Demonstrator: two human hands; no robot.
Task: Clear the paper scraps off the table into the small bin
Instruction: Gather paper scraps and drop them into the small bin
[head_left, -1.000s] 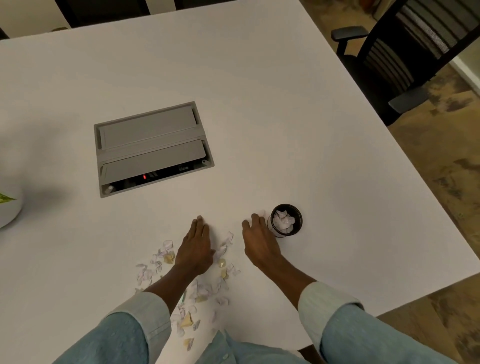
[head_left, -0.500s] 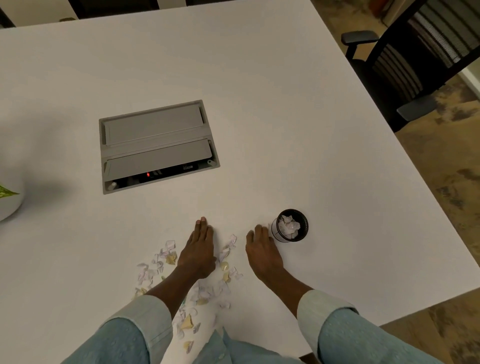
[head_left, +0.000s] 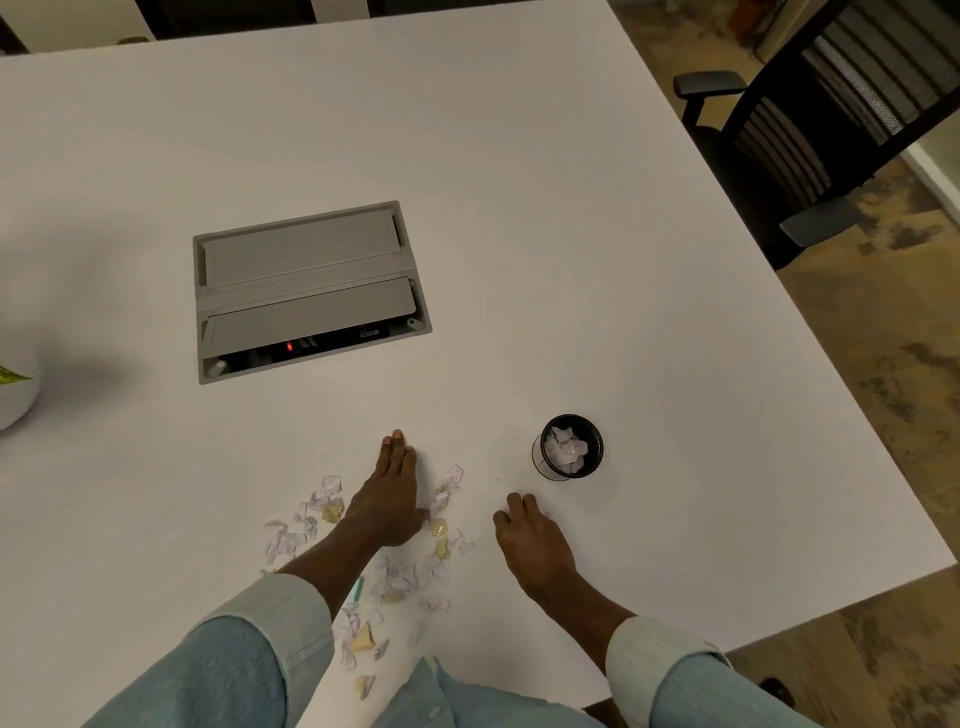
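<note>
Pale lilac and yellow paper scraps (head_left: 410, 574) lie scattered on the white table (head_left: 519, 208) near its front edge, mostly around the left forearm. Left hand (head_left: 389, 499) lies palm down among them, fingers straight and together. Right hand (head_left: 535, 545) rests just right of the scatter, fingers bent under; whether it holds a scrap cannot be told. Small bin (head_left: 598, 446), black and upright, stands just beyond that hand, not touching it, with scraps inside. Grey hatch (head_left: 306, 291) sits further back. Black chair (head_left: 810, 130) stands at far right.
</note>
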